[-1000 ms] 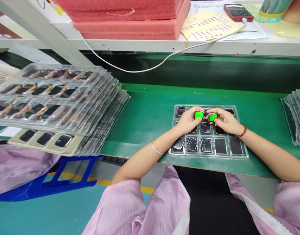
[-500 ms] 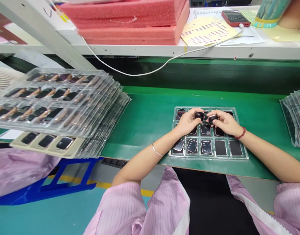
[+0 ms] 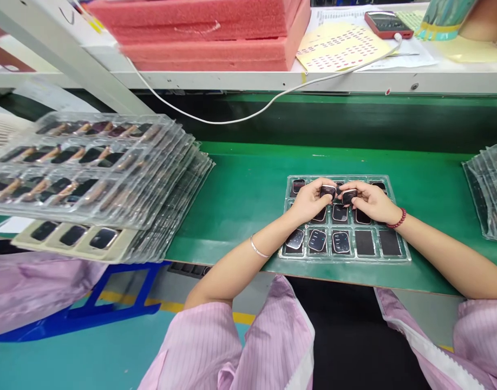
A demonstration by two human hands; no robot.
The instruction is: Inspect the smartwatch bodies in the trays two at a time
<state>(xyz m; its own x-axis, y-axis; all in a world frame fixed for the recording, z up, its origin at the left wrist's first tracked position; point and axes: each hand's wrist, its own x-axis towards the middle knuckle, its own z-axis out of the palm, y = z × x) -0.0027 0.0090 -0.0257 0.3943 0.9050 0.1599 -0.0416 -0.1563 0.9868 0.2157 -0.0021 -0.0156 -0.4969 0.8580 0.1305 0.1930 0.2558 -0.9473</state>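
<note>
My left hand (image 3: 313, 197) pinches a smartwatch case (image 3: 327, 190) with a dark, rounded-square screen and a thin metallic rim. A similar watch case (image 3: 349, 196) is held between the thumb and fingers of my right hand (image 3: 370, 201). Both hands are over the back rows of a clear plastic tray (image 3: 346, 258). In the tray's front row lie several watch cases, one of them a lit-looking watch case (image 3: 340, 241); the two pockets at the right show only dark pads (image 3: 390, 242). My hands hide part of the back row.
Tall stacked clear trays (image 3: 151, 179) holding watch cases stand at the left, and more trays (image 3: 490, 189) at the right edge. Above the green table (image 3: 232, 200) runs a white shelf (image 3: 240, 81) with red foam (image 3: 216, 54), papers and a phone. A white cable (image 3: 228, 122) droops below it.
The watch case in my right hand has tilted slightly and shifted a little left, towards the other one. My left hand keeps its grip. The whole view has shifted slightly.
</note>
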